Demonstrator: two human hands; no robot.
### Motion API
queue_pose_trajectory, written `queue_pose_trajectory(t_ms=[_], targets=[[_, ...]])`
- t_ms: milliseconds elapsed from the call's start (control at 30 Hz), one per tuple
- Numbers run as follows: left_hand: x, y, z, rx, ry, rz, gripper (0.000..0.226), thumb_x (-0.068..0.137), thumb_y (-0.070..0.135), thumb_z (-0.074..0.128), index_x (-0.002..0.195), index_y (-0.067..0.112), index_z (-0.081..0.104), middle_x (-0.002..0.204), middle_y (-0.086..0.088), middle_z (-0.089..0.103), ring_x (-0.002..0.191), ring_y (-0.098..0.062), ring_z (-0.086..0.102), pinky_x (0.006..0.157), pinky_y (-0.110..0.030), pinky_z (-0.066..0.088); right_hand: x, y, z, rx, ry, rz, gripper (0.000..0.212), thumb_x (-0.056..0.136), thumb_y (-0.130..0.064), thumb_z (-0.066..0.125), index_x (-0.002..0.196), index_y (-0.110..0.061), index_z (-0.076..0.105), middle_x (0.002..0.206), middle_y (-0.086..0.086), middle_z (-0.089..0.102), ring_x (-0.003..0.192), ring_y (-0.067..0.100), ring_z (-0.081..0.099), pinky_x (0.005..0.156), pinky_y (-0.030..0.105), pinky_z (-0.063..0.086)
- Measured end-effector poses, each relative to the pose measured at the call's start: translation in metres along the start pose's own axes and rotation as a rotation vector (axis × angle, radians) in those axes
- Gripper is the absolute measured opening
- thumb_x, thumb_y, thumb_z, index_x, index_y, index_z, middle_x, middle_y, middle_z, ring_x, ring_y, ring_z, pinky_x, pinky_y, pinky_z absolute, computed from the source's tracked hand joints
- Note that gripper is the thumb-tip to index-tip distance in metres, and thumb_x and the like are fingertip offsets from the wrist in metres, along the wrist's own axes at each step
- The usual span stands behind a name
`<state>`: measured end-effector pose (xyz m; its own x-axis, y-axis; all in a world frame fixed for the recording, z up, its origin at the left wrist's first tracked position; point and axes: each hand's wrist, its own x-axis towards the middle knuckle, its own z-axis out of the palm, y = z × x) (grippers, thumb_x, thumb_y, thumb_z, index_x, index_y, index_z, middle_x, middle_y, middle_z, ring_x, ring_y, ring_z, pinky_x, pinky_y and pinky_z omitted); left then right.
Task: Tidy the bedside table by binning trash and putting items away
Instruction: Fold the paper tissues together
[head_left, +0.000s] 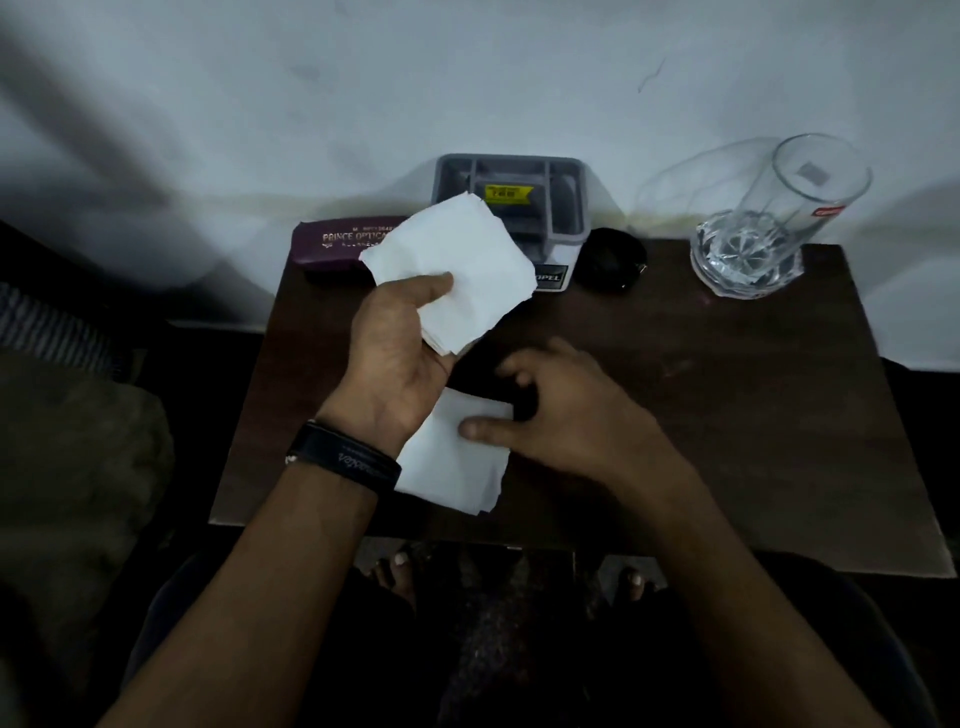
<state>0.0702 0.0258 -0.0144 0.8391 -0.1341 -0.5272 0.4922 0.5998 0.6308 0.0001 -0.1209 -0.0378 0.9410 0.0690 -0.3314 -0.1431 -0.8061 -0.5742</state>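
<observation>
The left hand (400, 353) is raised above the worktop (701, 415), palm turned up, thumb pinching a crumpled white tissue (457, 265) against the fingers; a dark band (343, 460) circles that wrist. The right hand (561, 410) is low over the near middle of the worktop, fingers spread and curled, its thumb pressing on the upper edge of a second white tissue (452, 467) that lies flat just below and to the right of the left wrist. That hand holds nothing yet, though it touches the paper.

The step in hand looks like gathering the trash: one tissue is secured, the other is about to be picked up. The next move probably calls for the right hand to close thumb and fingers on the flat sheet and lift it, or pass it to the left so both go to the bin together (no bin shows in this view, so where they must be carried cannot be told).

Farther back, along the wall, stand a maroon spectacle case (337, 244), partly hidden behind the raised tissue, a grey compartmented organiser (566, 208), a small round black object (610, 260), and at the far right corner an empty clear glass (769, 223). These are well apart from both hands and appear untouched so far.
</observation>
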Motion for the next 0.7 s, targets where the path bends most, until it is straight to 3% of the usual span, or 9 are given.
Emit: queue_pose_trajectory(t_ms=[100,200,300,400,467,600,700], targets=[[-0.002,0.006,0.000,-0.032,0.023,0.018,0.028,0.099,-0.005,0.052,0.117,0.009,0.068,0.126,-0.014,0.074,0.118,-0.033,0.071,0.101,-0.048,0.058,0.000,-0.014,0.016,-0.179,-0.003,-0.079,0.065,0.070,-0.061,0.079,0.125,-0.029,0.061,0.121,0.001,0.046,0.114,0.024,0.047,0.096,0.041,0.048],[-0.002,0.016,-0.004,-0.027,0.029,0.065,0.027,0.099,-0.006,0.051,0.106,0.012,0.069,0.112,-0.008,0.080,0.115,-0.032,0.073,0.097,-0.046,0.059,-0.002,-0.020,0.019,-0.130,-0.022,-0.081,0.042,0.075,-0.051,0.079,0.109,-0.030,0.067,0.119,-0.001,0.047,0.113,0.021,0.047,0.092,0.037,0.047],[-0.004,0.023,-0.007,-0.025,0.046,0.130,0.032,0.098,-0.009,0.048,0.095,0.016,0.068,0.090,-0.003,0.082,0.108,-0.033,0.074,0.103,-0.052,0.054,-0.001,-0.020,0.022,-0.026,-0.016,-0.108,0.025,0.078,-0.039,0.079,0.098,-0.030,0.068,0.109,-0.008,0.053,0.109,0.017,0.051,0.083,0.030,0.044],[0.000,0.028,-0.013,-0.028,0.068,0.133,0.033,0.098,-0.007,0.050,0.120,0.011,0.068,0.117,-0.010,0.079,0.116,-0.035,0.073,0.103,-0.051,0.056,0.002,-0.018,0.022,0.139,0.001,-0.067,0.033,0.077,-0.026,0.078,0.104,-0.034,0.060,0.097,-0.016,0.060,0.099,0.010,0.059,0.072,0.027,0.047],[0.002,0.031,-0.016,-0.031,0.084,0.134,0.039,0.096,-0.006,0.052,0.130,0.009,0.065,0.127,-0.013,0.075,0.116,-0.035,0.073,0.102,-0.050,0.057,0.004,-0.015,0.015,0.287,-0.046,-0.010,0.044,0.078,-0.021,0.079,0.117,-0.033,0.061,0.096,-0.016,0.062,0.096,0.006,0.061,0.074,0.022,0.051],[0.005,0.031,-0.018,0.002,0.109,0.145,0.039,0.094,-0.006,0.055,0.129,0.009,0.066,0.122,-0.011,0.077,0.110,-0.032,0.075,0.098,-0.047,0.060,0.008,0.000,-0.013,0.681,-0.100,0.089,0.022,0.083,-0.005,0.077,0.103,-0.014,0.075,0.098,0.003,0.077,0.090,0.017,0.071,0.077,0.036,0.056],[0.006,0.031,-0.017,0.042,0.108,0.154,0.031,0.095,-0.006,0.056,0.116,0.011,0.071,0.115,-0.009,0.079,0.109,-0.030,0.075,0.096,-0.048,0.061,0.000,0.010,-0.038,1.067,-0.065,0.124,0.025,0.085,0.003,0.069,0.110,0.002,0.072,0.110,0.018,0.076,0.103,0.034,0.073,0.087,0.044,0.059]])
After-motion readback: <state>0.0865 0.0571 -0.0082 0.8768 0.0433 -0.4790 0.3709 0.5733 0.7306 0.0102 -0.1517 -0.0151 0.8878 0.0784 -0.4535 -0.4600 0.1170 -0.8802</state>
